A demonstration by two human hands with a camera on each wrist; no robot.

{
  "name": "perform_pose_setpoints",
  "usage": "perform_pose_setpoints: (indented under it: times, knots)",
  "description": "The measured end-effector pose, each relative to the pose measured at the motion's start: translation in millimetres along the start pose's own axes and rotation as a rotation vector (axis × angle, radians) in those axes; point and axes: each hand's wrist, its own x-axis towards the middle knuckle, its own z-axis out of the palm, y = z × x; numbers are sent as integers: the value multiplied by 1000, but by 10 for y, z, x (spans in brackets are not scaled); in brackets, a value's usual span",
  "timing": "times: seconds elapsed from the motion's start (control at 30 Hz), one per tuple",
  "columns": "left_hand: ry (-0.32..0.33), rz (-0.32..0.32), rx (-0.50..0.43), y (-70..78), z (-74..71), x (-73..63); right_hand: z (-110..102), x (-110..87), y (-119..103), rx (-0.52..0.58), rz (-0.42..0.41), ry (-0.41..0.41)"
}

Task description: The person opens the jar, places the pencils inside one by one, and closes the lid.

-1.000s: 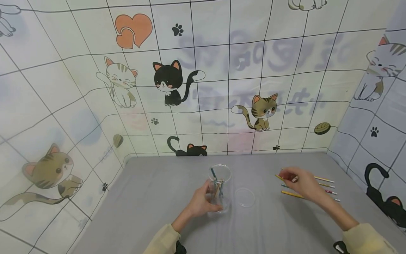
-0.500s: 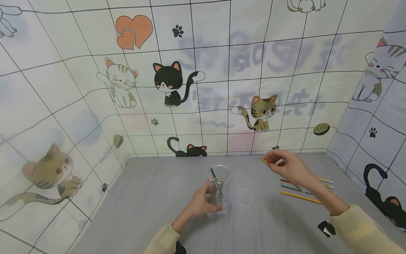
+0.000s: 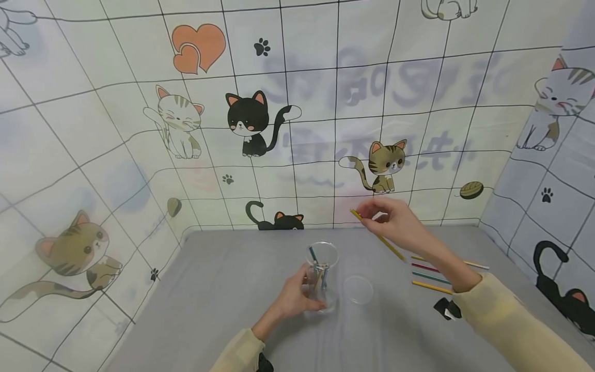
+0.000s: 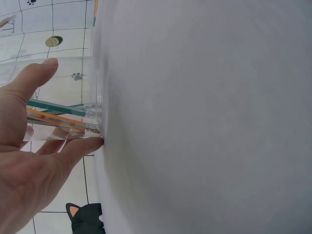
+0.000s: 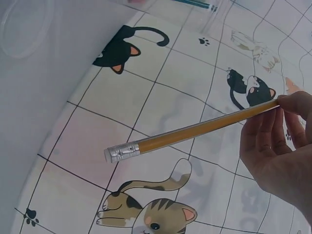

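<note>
My left hand grips a clear plastic jar low on its side, thumb and fingers around it. Inside the jar lean several pencils; a teal pencil and an orange pencil show through its wall in the left wrist view, eraser ends at the bottom. My right hand pinches a yellow pencil near one end, raised above the far part of the table. The pencil slants, and its metal band and pale eraser point away from the fingers, down toward the table in the head view.
A clear round lid lies flat just right of the jar. Beneath the right forearm, a yellow pencil, a teal pencil and a red pencil lie in a row with others. Cat-print cloth walls the grey table.
My right hand has lifted the yellow pencil from the row on the right and carried it up and left, toward the jar's side. My left hand and the jar have stayed put.
</note>
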Motion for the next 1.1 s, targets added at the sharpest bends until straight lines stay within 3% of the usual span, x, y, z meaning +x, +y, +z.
perform_pose_setpoints:
  times: [0.33, 0.73, 1.03, 1.1]
  knots:
    - [4, 4, 0, -1, 4, -3, 161, 183, -242, 120, -129, 21]
    - [-1, 17, 4, 4, -2, -10, 418, 381, -476, 366, -341, 104]
    - [-1, 10, -24, 16, 3, 0, 579, 409, -482, 423, -346, 150]
    - [2, 7, -41, 126, -16, -27, 615, 413, -463, 424, -346, 158]
